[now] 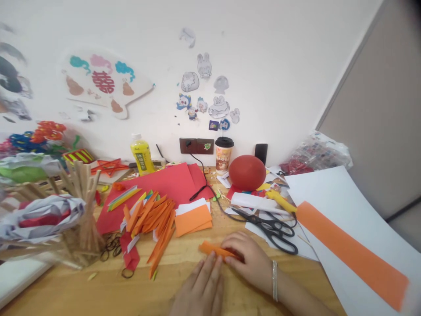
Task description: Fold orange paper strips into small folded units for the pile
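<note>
My left hand [200, 287] lies flat on the wooden table [98, 289], fingers stretched out, its fingertips touching a folded orange paper strip [210, 249]. My right hand [245, 256] presses down on the right part of that same strip, fingers curled over it. A bracelet sits on my right wrist. A pile of several folded orange strips [154, 219] lies just to the left, and a small stack of orange and white paper pieces [192, 217] sits behind the strip.
Black scissors [272, 228] lie right of my hands. A large white sheet carrying a long orange strip [351, 254] is at the right. Red paper [164, 184], a red ball [247, 172], a cup [223, 153], a yellow bottle [141, 153] and wooden sticks [82, 197] stand further back.
</note>
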The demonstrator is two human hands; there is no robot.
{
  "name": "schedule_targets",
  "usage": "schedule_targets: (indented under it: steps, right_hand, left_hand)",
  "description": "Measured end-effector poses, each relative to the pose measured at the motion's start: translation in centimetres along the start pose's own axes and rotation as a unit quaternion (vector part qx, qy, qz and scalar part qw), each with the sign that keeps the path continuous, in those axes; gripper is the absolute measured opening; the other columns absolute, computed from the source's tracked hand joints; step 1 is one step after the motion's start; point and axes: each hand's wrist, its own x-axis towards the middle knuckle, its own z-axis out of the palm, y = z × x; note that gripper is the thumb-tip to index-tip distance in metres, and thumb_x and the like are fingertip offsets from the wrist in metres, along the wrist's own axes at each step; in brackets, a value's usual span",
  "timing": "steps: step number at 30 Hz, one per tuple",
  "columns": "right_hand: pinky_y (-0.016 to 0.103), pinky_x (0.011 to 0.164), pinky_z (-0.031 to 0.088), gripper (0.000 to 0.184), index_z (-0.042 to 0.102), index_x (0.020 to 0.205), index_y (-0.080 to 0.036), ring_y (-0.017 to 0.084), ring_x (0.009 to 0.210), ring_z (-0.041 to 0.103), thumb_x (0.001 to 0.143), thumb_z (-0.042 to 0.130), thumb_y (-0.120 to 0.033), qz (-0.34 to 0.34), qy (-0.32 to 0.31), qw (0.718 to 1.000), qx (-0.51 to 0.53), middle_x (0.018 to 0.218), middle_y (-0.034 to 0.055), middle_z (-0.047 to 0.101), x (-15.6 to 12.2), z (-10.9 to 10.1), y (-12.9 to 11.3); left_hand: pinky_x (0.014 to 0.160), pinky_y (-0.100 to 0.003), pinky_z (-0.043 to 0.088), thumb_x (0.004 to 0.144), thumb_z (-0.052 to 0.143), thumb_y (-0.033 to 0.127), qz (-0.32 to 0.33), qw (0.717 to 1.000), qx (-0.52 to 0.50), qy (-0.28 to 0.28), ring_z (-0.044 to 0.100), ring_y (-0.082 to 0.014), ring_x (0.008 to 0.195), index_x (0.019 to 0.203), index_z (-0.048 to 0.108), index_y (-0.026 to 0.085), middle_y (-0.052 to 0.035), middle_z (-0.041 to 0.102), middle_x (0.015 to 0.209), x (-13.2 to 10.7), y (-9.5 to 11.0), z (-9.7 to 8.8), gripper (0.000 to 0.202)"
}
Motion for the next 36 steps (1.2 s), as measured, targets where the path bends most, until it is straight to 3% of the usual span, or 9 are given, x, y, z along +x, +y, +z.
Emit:
schedule_targets:
  steps: [5,12,17,23,27,32,36]
  right_hand:
    - [0.03,0.074,0.043,0.01,0.064,0.087,-0.019,0.017,0.079,0.055,0.081,0.056,-0.022,-0.012,-0.036,0.999,-0.005,0.083,0.0024,0.064,0.0,-0.7,-0.5]
    - [0.03,0.074,0.042,0.024,0.062,0.107,-0.02,0.018,0.085,0.05,0.086,0.05,-0.021,-0.032,-0.063,0.996,-0.059,0.088,0.0051,0.058,-0.2,-0.5,-0.7]
    - [0.031,0.071,0.041,0.02,0.065,0.093,-0.018,0.018,0.082,0.046,0.082,0.049,-0.013,-0.021,-0.065,0.993,-0.097,0.086,0.0052,0.053,-0.3,-0.2,-1.2]
    - [0.032,0.085,0.042,0.033,0.059,0.107,-0.018,0.019,0.095,0.049,0.075,0.053,-0.01,-0.005,-0.045,0.999,-0.025,0.1,0.0061,0.059,-0.2,-0.2,-0.8]
    - [0.036,0.086,0.041,0.034,0.058,0.107,-0.017,0.02,0.093,0.052,0.074,0.056,-0.012,0.003,-0.029,0.999,0.019,0.099,0.0065,0.064,0.0,0.1,0.1]
    - [0.036,0.084,0.041,0.039,0.059,0.106,-0.017,0.021,0.091,0.053,0.07,0.052,-0.005,-0.002,-0.013,0.999,0.045,0.098,0.0061,0.065,0.0,0.3,0.4]
    - [0.037,0.083,0.042,0.04,0.06,0.104,-0.018,0.021,0.089,0.053,0.068,0.05,-0.003,-0.006,-0.009,0.999,0.043,0.096,0.0062,0.066,0.0,0.3,0.5]
  left_hand:
    - [0.089,-0.03,0.041,0.088,0.041,0.017,0.012,0.999,0.033,0.027,0.058,-0.0209,0.102,0.108,0.06,0.014,-0.0098,0.065,0.11,0.0,0.5,0.3,0.028]
    - [0.083,-0.03,0.041,0.088,0.04,0.021,0.003,0.999,0.052,0.016,0.059,-0.0214,0.098,0.105,0.063,0.012,-0.0086,0.067,0.107,0.5,0.5,-0.5,0.03]
    - [0.089,-0.032,0.038,0.088,0.042,0.027,-0.027,0.999,0.034,-0.005,0.054,-0.0235,0.107,0.116,0.058,0.014,-0.0088,0.061,0.118,0.1,0.4,0.1,0.034]
    - [0.092,-0.033,0.037,0.088,0.042,0.033,-0.038,0.999,0.023,-0.005,0.053,-0.0253,0.11,0.115,0.058,0.011,-0.0118,0.06,0.119,-0.2,0.3,0.8,0.038]
    - [0.093,-0.035,0.037,0.087,0.042,0.036,-0.056,0.998,0.005,-0.023,0.049,-0.0274,0.116,0.121,0.054,0.01,-0.0132,0.056,0.124,0.0,0.4,0.8,0.044]
    - [0.094,-0.037,0.039,0.078,0.047,0.026,-0.048,0.997,-0.005,-0.06,0.045,-0.0291,0.12,0.127,0.046,0.009,-0.0137,0.049,0.131,0.2,0.3,0.8,0.052]
    - [0.094,-0.04,0.04,0.073,0.048,0.021,-0.039,0.997,-0.016,-0.059,0.044,-0.0315,0.12,0.129,0.043,0.006,-0.0172,0.046,0.133,0.2,0.1,1.1,0.059]
